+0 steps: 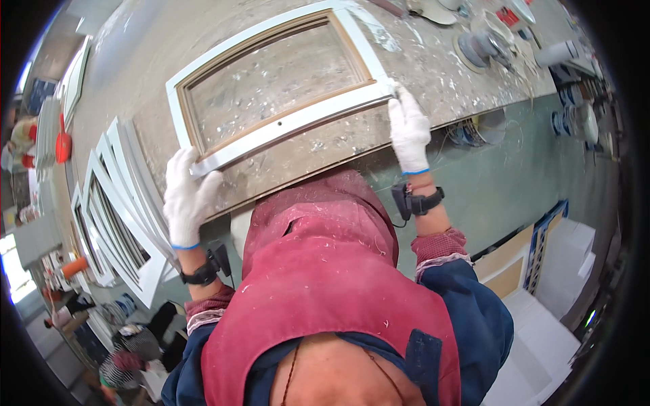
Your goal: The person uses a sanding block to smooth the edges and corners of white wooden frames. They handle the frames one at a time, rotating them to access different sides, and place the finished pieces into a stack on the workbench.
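A white rectangular frame [243, 143] with a bare wood inner edge, like a window sash, lies on the worktable [284, 166]. A small dark hole shows in its near rail. White gloves cover both my hands. My left hand [186, 196] is at the near left corner, fingers on one side and thumb on the other, closed on it. At the near right corner, my right hand [409, 128] has its fingers bent over the edge; its thumb is mostly hidden. Through the frame's opening the stained tabletop is visible.
A round sander-like tool [477, 49] and containers stand at the table's far right. Several white frames [122, 210] lean at the left, near a red tool [63, 145]. White boxes [535, 345] are at the lower right. Another person [128, 362] is at the lower left.
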`<state>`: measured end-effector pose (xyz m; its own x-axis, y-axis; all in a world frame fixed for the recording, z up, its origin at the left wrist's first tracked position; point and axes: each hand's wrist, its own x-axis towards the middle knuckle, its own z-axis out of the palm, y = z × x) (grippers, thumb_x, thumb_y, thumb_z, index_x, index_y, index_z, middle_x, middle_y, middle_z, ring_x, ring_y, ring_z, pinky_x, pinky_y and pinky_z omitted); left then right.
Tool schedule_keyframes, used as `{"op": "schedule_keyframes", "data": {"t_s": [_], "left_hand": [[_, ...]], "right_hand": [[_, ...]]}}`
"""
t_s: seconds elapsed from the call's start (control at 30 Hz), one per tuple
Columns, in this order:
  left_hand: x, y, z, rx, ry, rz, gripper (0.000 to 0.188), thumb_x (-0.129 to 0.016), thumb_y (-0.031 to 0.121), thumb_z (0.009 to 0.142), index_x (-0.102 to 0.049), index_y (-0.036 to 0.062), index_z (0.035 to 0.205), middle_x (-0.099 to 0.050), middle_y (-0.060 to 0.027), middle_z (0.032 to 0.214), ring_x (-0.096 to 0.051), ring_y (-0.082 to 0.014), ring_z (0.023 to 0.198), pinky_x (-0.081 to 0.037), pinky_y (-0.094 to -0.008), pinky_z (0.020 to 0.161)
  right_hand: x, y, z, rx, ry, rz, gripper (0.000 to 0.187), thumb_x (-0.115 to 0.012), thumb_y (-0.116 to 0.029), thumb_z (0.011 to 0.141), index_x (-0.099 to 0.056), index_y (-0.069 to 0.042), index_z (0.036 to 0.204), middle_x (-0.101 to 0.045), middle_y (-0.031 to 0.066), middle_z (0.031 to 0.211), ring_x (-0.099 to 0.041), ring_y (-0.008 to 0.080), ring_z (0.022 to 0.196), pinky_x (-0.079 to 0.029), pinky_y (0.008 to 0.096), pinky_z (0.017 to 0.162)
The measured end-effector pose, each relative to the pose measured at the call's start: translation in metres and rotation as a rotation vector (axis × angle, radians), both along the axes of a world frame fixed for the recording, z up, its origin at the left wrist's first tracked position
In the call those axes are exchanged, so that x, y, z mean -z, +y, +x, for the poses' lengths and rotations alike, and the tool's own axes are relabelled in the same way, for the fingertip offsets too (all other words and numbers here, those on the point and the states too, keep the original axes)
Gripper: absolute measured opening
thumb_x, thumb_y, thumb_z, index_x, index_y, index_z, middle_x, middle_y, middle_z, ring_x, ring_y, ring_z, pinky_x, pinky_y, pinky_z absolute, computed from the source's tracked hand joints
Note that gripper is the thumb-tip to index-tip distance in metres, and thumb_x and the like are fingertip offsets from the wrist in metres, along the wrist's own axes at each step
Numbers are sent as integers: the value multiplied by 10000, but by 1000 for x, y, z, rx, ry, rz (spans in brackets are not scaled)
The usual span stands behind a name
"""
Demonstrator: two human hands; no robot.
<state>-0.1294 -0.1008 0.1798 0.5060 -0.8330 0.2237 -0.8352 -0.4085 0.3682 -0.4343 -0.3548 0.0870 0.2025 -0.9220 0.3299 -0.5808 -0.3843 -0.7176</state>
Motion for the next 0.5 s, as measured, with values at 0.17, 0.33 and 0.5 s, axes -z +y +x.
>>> {"op": "schedule_keyframes", "data": {"t_s": [0.17,0.33,0.5], "left_hand": [[14,-91,-51,492,-69,152,556,-706,229,699,-530,18,1183,-529,-188,1203,-488,-373,1161,-388,-467,986],[50,-104,-75,479,-130,129,621,-759,145,654,-530,71,1226,-526,-146,1260,-489,-353,1207,-357,-553,1033],[50,-94,-59,512,-233,86,560,-729,140,692,-571,81,1226,-585,-137,1225,-544,-351,1159,-351,-532,1066]], "right_hand": [[-13,41,1,-133,-55,-187,280,-644,-62,839,-655,-49,1118,-677,138,1050,-649,298,971,-529,370,840],[-21,88,-12,-549,-187,72,272,-594,-67,876,-645,-26,1140,-671,146,1097,-650,298,1002,-523,368,871],[-21,96,-17,-851,-311,233,240,-600,-91,871,-652,-32,1097,-693,127,1030,-664,292,931,-525,372,819]]}}
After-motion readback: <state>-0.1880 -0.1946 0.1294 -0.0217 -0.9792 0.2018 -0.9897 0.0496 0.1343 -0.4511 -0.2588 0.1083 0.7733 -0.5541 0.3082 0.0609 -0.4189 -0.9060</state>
